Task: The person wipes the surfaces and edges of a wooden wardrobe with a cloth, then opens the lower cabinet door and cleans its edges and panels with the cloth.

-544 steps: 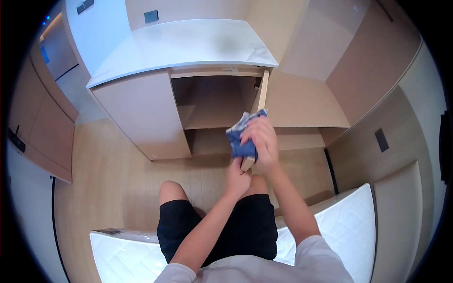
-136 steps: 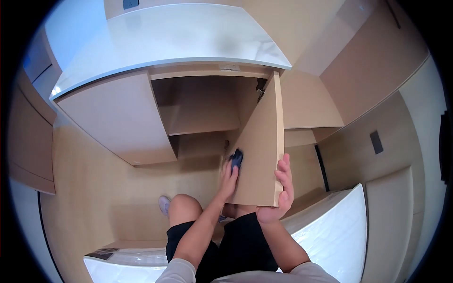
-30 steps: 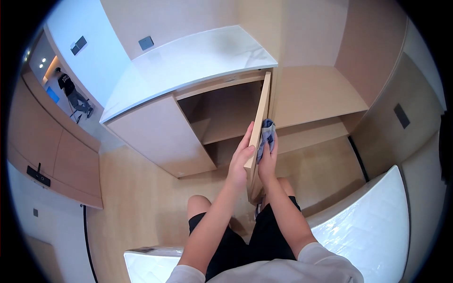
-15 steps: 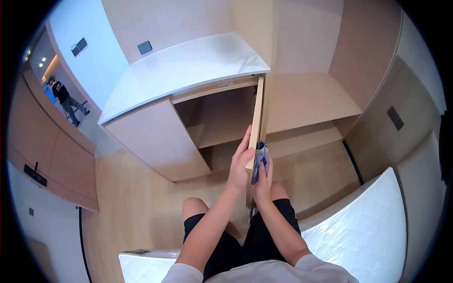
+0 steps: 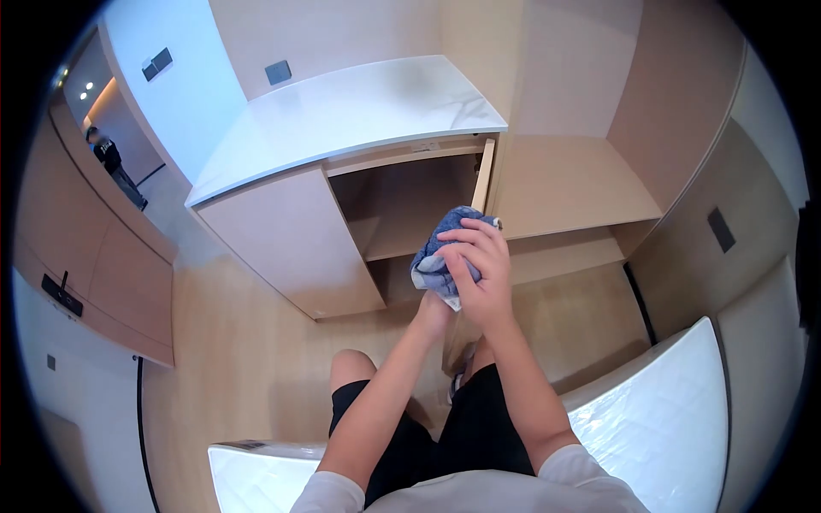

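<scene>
A blue-grey cloth (image 5: 440, 248) is bunched over the outer edge of the cabinet door (image 5: 484, 175), which stands swung out toward me. My right hand (image 5: 483, 269) grips the cloth from the right, its fingers curled over the top. Just below the cloth is my left hand (image 5: 436, 312); its fingers are hidden behind the cloth, so whether they hold the door or the cloth cannot be made out. Behind the door is the cabinet's open compartment (image 5: 398, 201) with a shelf inside.
A white marble-look countertop (image 5: 359, 107) tops the cabinet. Open shelving (image 5: 573, 184) stands to the right. A plastic-wrapped mattress (image 5: 658, 419) lies beside and behind me. At far left are a room door (image 5: 103, 265) and, beyond the doorway, another person (image 5: 111, 162).
My right hand has brought the cloth from the door's right face up over its edge, covering my left fingers. The view has shifted slightly, and the distant person has changed posture.
</scene>
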`<state>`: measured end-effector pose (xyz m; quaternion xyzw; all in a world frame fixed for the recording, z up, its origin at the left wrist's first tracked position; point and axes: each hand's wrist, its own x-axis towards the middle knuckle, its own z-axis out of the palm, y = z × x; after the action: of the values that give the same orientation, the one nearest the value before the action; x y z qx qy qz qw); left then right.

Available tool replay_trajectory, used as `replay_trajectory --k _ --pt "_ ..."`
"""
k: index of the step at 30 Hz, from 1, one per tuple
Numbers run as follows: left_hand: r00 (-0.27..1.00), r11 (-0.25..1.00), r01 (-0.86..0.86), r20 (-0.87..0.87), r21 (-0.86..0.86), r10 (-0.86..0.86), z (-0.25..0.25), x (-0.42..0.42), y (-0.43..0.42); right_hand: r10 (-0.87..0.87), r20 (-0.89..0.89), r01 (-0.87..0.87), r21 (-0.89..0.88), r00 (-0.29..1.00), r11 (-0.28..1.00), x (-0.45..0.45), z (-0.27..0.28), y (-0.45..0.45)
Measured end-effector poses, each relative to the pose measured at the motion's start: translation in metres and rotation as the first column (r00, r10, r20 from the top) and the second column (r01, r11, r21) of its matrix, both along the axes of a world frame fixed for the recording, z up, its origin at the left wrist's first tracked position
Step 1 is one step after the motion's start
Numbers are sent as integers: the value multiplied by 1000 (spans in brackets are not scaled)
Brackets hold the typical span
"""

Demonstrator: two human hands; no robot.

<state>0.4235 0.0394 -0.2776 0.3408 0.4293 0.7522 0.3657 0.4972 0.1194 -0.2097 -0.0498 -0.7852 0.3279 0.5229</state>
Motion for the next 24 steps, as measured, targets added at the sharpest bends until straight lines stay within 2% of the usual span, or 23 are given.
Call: replay_trajectory --k 1,3,5,8,12,15,18,21,23,24 --pt "981 998 -56 -185 -27 50 -6 1 0 -11 24 10 14 1000 1000 -1 -2 3" --pt "997 998 -29 -75 -60 24 -25 1 0 -15 7 15 7 1000 1000 -8 -7 14" --pt "997 992 -28 62 -120 35 -15 12 -1 -2 -63 -1 -44 998 999 -15 -17 29" --pt "996 996 -36 73 -86 42 -17 23 -6 17 -115 -32 -131 993 991 -20 -21 36" --pt "990 999 5 143 -33 0 -55 24 0 -55 -15 55 -37 998 998 -3 -13 19" --pt "994 994 98 49 40 -100 -57 31 -6 -41 -15 41 -17 999 999 20 -14 -3" --pt "989 991 134 64 -19 -133 -59 37 -9 -42 -25 41 -32 999 999 41 -21 -17" --pt "980 986 149 -119 -75 -157 -70 43 -12 -59 -77 56 -40 995 998 58 -27 -25" --pt "987 987 146 -60 -73 -150 -84 52 -15 -58 -48 60 20 997 998 71 -24 -33" --pt "986 986 166 20 -25 -166 -75 52 -16 -56 -32 58 49 998 997 77 -23 -37"
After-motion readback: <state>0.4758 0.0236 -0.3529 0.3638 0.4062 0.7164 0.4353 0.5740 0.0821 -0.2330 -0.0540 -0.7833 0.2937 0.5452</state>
